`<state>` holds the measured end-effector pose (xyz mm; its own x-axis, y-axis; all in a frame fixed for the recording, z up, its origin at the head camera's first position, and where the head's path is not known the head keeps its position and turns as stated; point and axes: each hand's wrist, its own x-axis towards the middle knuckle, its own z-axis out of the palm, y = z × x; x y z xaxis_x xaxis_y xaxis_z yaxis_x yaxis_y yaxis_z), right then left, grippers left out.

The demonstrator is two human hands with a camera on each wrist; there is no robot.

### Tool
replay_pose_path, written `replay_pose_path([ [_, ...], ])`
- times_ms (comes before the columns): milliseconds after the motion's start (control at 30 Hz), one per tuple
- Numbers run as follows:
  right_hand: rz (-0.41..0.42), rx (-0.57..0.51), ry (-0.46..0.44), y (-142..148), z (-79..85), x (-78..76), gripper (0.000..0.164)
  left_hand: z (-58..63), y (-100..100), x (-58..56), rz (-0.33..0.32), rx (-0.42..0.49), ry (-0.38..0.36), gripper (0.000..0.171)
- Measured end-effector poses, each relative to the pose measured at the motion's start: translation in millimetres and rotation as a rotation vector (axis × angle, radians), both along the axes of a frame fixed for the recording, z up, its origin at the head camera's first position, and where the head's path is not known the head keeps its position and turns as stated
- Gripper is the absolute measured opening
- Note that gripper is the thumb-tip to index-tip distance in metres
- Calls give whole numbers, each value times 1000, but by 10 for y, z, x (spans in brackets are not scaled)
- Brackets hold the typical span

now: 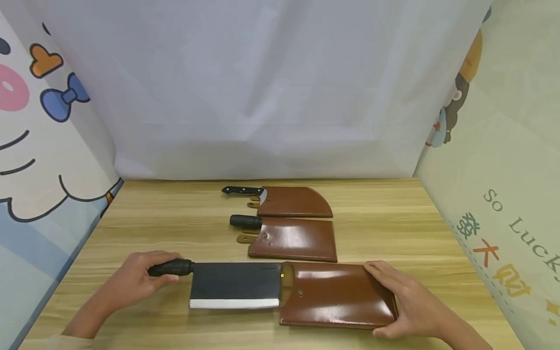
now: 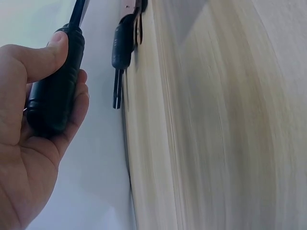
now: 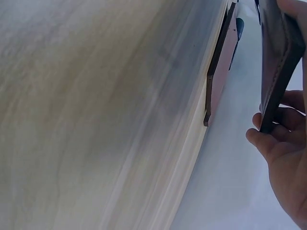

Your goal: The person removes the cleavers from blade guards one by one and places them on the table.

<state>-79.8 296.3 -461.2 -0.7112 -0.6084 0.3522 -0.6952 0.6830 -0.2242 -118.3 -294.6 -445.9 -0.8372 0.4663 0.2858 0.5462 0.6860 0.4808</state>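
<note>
My left hand holds the black handle of a cleaver, thumb along one side and fingers curled round the other. Its dark rectangular blade points right, with the pale cutting edge toward me. The blade's front end is right at the open mouth of a brown leather sheath, which has a snap stud near that mouth. At the sheath's far right end, my right hand grips it, fingers at the upper corner and thumb at the lower. In the right wrist view, the sheath's stitched edge lies between thumb and fingers.
Behind lie two more cleavers in brown sheaths: one with a round black handle, the other with a riveted black handle. All are on or over a wood-grain table. A white backdrop and printed side panels surround it.
</note>
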Motion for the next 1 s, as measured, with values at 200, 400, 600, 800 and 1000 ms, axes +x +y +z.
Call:
replay_pose_path([
  [200, -37, 46, -20, 28, 23, 29, 122, -21, -102, 40, -4, -8, 7, 36],
  [400, -61, 71, -49, 51, 36, 43, 124, -36, -174, 87, -2, -1, -21, 34],
  [600, -67, 79, -63, 61, 32, 64, 122, -77, -201, 99, -8, -11, -19, 34],
  [800, -81, 77, -111, 55, 35, 69, 122, -156, -232, 75, -1, -51, -62, 38],
  [1000, -79, 92, -134, 43, 37, 70, 119, -188, -245, 66, 25, -99, -147, 43],
])
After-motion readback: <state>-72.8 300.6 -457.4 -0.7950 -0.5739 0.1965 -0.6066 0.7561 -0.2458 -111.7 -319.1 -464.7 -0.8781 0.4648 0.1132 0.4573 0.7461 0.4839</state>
